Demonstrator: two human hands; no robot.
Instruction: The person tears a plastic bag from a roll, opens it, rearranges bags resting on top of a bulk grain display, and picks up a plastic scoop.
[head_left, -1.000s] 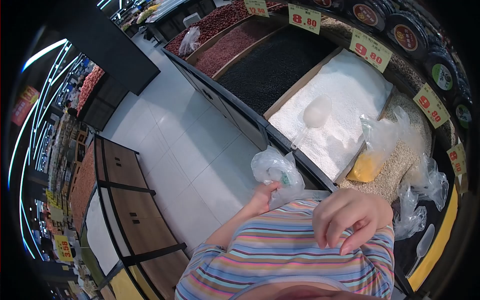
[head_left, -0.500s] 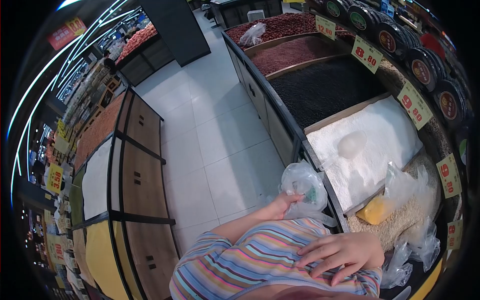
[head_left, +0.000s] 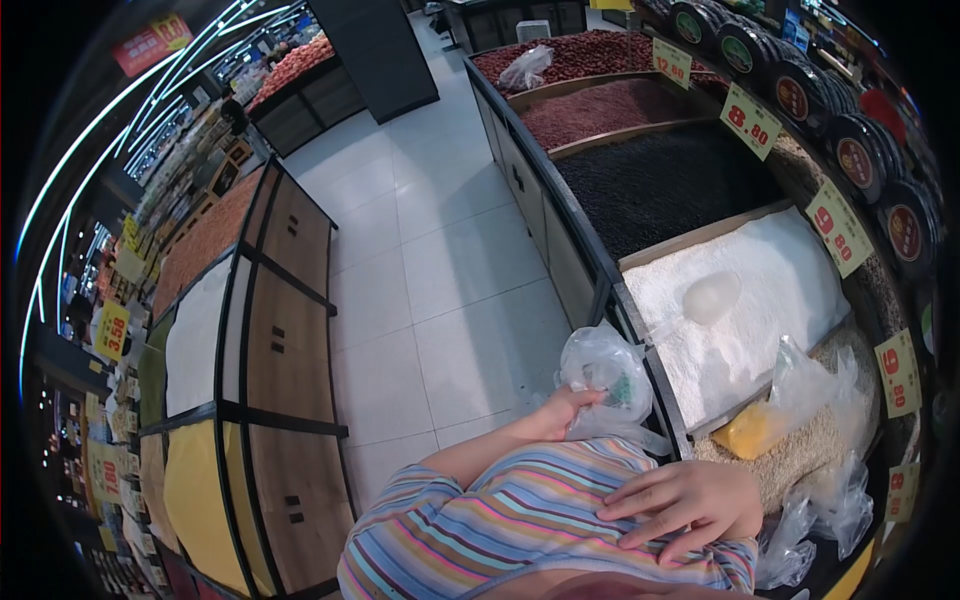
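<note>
My left hand (head_left: 570, 407) is closed around the gathered part of a clear plastic bag (head_left: 605, 375), beside the front edge of the bin counter. A green patch shows through the bag; what it holds, if anything, I cannot make out. My right hand (head_left: 685, 510) lies against the striped shirt (head_left: 520, 510), fingers spread, holding nothing. Beyond it, a clear bag with yellow contents (head_left: 755, 430) rests on the pale grain (head_left: 775, 475). Crumpled clear plastic bags (head_left: 835, 510) lie nearest the right hand.
A clear scoop (head_left: 710, 297) lies in the bin of white grain (head_left: 690, 380). Black grain (head_left: 670, 185) and reddish grain (head_left: 620, 110) fill bins farther along. Price signs (head_left: 750, 122) and round packages (head_left: 865, 160) line the right. A wooden bin cabinet (head_left: 290, 350) borders the tiled aisle (head_left: 430, 290).
The view has shifted slightly, so the bins and signs sit a little lower and farther right. Both hands keep nearly the same pose, and the left still holds the plastic bag.
</note>
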